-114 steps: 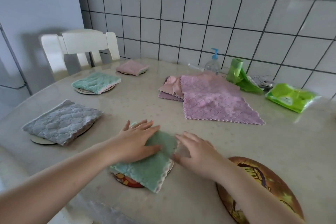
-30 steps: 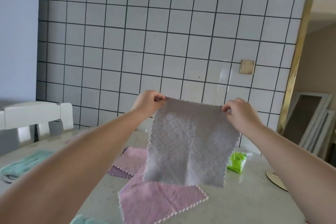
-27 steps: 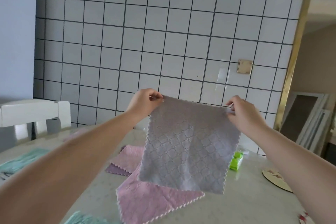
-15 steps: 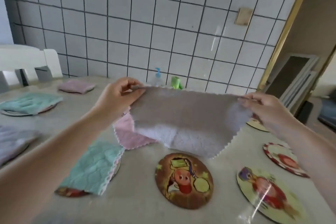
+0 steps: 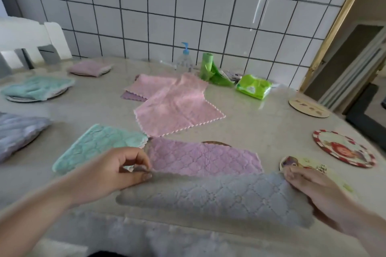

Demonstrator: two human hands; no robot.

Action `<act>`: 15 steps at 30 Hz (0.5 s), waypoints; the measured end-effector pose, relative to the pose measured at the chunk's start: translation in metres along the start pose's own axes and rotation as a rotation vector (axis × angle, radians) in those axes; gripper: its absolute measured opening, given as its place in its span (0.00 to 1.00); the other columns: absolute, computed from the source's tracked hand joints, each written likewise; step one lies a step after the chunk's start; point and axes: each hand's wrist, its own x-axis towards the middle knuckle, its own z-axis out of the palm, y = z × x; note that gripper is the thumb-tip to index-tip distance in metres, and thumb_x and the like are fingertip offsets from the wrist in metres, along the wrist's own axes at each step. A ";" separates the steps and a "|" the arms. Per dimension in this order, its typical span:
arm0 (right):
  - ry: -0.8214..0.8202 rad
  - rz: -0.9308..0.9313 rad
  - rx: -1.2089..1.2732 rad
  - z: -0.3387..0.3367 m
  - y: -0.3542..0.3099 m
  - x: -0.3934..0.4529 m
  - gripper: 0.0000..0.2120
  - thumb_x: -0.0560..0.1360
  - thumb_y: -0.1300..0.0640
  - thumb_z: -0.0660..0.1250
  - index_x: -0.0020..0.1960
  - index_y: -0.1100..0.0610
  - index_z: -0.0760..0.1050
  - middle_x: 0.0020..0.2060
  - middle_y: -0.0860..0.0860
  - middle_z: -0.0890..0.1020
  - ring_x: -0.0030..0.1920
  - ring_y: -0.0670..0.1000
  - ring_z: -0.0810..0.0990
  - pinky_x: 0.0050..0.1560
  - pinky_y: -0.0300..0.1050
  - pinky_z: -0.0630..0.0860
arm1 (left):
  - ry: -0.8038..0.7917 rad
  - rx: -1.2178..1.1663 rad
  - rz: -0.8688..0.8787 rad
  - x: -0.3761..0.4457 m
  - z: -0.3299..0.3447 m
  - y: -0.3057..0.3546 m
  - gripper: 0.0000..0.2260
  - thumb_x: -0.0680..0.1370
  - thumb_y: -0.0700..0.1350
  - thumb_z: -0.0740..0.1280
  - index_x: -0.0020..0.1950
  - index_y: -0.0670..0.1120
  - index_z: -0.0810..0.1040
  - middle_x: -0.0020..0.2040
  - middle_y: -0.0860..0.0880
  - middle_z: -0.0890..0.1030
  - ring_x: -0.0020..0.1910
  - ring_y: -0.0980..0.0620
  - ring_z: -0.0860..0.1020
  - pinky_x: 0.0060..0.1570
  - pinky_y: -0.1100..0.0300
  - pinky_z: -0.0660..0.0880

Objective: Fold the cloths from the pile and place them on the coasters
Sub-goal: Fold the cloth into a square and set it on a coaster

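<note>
A lilac-grey quilted cloth (image 5: pixel 208 177) lies across the table's front, its far half flat and its near half doubled over toward me. My left hand (image 5: pixel 112 171) pinches its left corner. My right hand (image 5: pixel 313 188) holds its right edge. The cloth covers most of a brown coaster (image 5: pixel 216 143), of which only the far rim shows. The pile of pink cloths (image 5: pixel 175 100) lies spread in the table's middle. A folded teal cloth (image 5: pixel 98 146) sits to the left of my left hand.
Folded cloths rest on coasters at the left: grey (image 5: pixel 16 133), teal (image 5: pixel 37 88), pink (image 5: pixel 89 68). Bare coasters lie at the right: bird (image 5: pixel 302 165), red-rimmed (image 5: pixel 342 148), wooden (image 5: pixel 309 107). A sanitiser bottle (image 5: pixel 184 56), green bag roll (image 5: pixel 208 69) and wipes pack (image 5: pixel 253 86) stand by the tiled wall.
The cloth, held up in the air by both hands, has come down onto the table over the brown coaster. Its near half now folds back toward me. My view tilted down.
</note>
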 end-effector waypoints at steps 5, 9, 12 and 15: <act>0.033 0.039 0.052 0.008 -0.004 0.021 0.14 0.67 0.48 0.65 0.40 0.58 0.81 0.36 0.52 0.84 0.36 0.47 0.82 0.37 0.39 0.77 | 0.081 0.130 -0.035 0.024 0.003 -0.013 0.14 0.63 0.63 0.68 0.42 0.56 0.78 0.39 0.57 0.81 0.38 0.63 0.77 0.39 0.69 0.72; 0.026 -0.006 -0.137 0.007 -0.005 0.045 0.13 0.77 0.52 0.60 0.41 0.55 0.80 0.35 0.47 0.85 0.36 0.42 0.82 0.33 0.30 0.72 | 0.115 0.275 -0.034 0.049 0.002 -0.019 0.05 0.70 0.53 0.71 0.42 0.56 0.78 0.40 0.56 0.82 0.39 0.58 0.80 0.43 0.61 0.75; 0.041 -0.026 -0.297 0.006 -0.002 0.065 0.14 0.78 0.51 0.58 0.41 0.52 0.79 0.37 0.46 0.84 0.41 0.45 0.82 0.42 0.38 0.73 | 0.095 0.411 -0.058 0.066 0.000 -0.024 0.05 0.72 0.47 0.72 0.41 0.56 0.77 0.39 0.55 0.81 0.37 0.59 0.79 0.43 0.55 0.76; 0.086 -0.060 -0.402 0.004 0.003 0.084 0.13 0.78 0.49 0.59 0.41 0.50 0.79 0.39 0.52 0.84 0.44 0.53 0.81 0.48 0.51 0.74 | 0.090 0.500 -0.043 0.078 -0.003 -0.029 0.09 0.72 0.47 0.72 0.40 0.59 0.75 0.39 0.58 0.80 0.39 0.60 0.78 0.42 0.55 0.76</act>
